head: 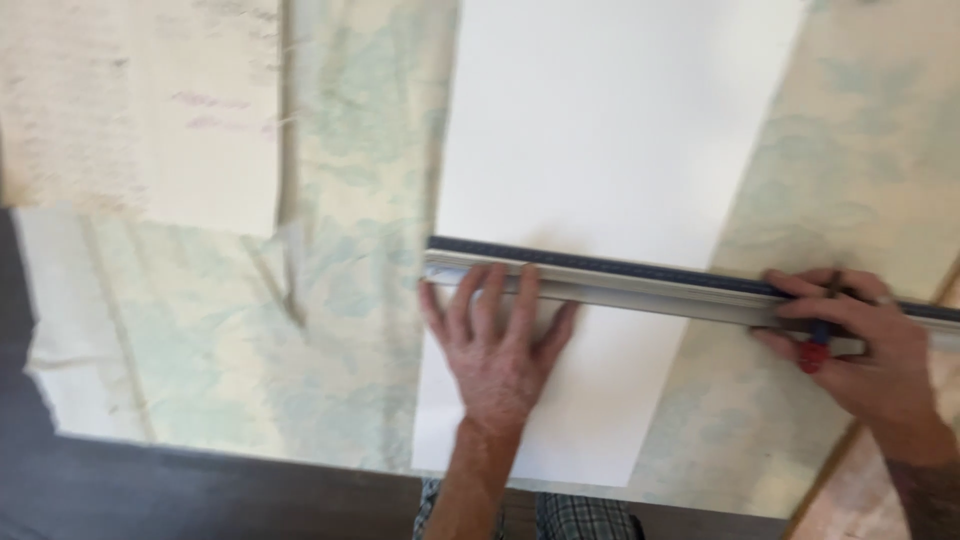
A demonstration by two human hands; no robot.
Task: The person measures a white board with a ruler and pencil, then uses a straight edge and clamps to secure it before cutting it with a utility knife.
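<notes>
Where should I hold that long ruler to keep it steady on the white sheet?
Press down from above on the ruler near its left end, where the left hand lies flat. It is long, thin and flat across the sheet. The right hand holds a red-tipped tool near its other end.

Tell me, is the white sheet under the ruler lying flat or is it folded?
Flat. The white sheet lies spread on the patterned cloth, with no crease visible; the left hand presses the ruler across it.

Work surface: pale cloth with faded green leafy print point(340, 330), creased, spread wide.
Top left: cream textured fabric piece point(140, 110) lying over it.
Floor: dark wood-look boards point(120, 490) along the near edge.
Light: soft, even.
</notes>
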